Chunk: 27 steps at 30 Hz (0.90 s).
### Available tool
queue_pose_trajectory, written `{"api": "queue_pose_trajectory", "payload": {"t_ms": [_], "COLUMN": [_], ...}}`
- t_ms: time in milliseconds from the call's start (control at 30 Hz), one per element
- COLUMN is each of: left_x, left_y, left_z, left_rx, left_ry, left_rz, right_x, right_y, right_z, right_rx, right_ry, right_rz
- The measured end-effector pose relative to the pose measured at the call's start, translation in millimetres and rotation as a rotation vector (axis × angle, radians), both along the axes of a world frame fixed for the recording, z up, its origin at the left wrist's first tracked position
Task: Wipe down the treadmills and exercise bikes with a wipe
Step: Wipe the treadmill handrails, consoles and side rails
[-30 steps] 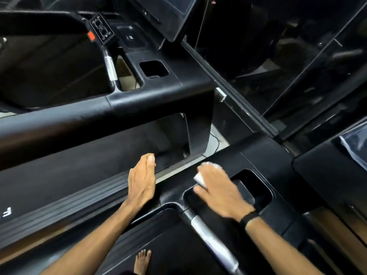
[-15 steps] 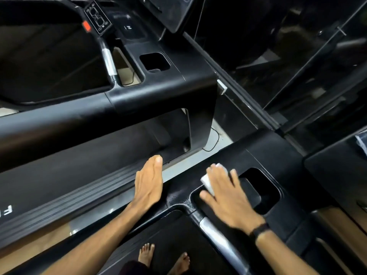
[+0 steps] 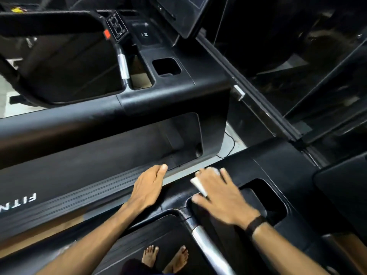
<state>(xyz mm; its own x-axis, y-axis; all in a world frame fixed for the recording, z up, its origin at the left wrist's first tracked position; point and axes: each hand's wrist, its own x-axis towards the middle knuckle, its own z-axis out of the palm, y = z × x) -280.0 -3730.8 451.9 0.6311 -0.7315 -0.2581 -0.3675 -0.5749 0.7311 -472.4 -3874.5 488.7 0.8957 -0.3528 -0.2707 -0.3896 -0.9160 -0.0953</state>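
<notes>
I stand on a black treadmill whose console tray [image 3: 264, 167] fills the lower right. My right hand [image 3: 220, 193] lies flat on that tray with straight, spread fingers, pressing a white wipe [image 3: 198, 185] onto the plastic next to a rectangular cup recess [image 3: 266, 197]; most of the wipe is hidden under the palm. My left hand [image 3: 148, 187] rests flat, fingers together, on the left side rail of the same treadmill. A second black treadmill [image 3: 158, 100] stands just beyond, to the left.
A silver grip bar [image 3: 208, 249] runs down from the tray toward me. My bare feet [image 3: 164, 259] are on the belt below. The neighbouring treadmill has a silver handle [image 3: 123, 66], a red key [image 3: 107, 34] and a screen [image 3: 178, 14]. Dark glass panels [image 3: 297, 56] stand at right.
My right hand with the wipe has slid a little up and left along the tray's edge. The left hand stays on the rail. The view has tilted down slightly, showing both feet.
</notes>
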Motion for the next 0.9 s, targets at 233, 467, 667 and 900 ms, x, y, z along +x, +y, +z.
{"api": "queue_pose_trajectory", "payload": {"t_ms": [233, 467, 667, 900], "left_x": [1.9, 4.7, 4.7, 4.5], "left_y": [-11.2, -10.8, -12.7, -34.4], "left_z": [-12.1, -6.1, -9.4, 3.6], "left_rx": [0.309, 0.31, 0.3, 0.187], "left_ry": [0.002, 0.046, 0.03, 0.092], "left_rz": [-0.233, -0.272, -0.298, -0.276], "right_x": [72.6, 37.7, 2.8, 39.1], "right_y": [-34.1, 4.7, -87.5, 6.3], "right_z": [-10.3, 2.6, 3.0, -0.5], "right_rx": [0.017, 0.137, -0.005, 0.023], "right_ry": [0.27, -0.017, 0.122, 0.08], "right_rz": [-0.222, 0.036, -0.475, -0.198]}}
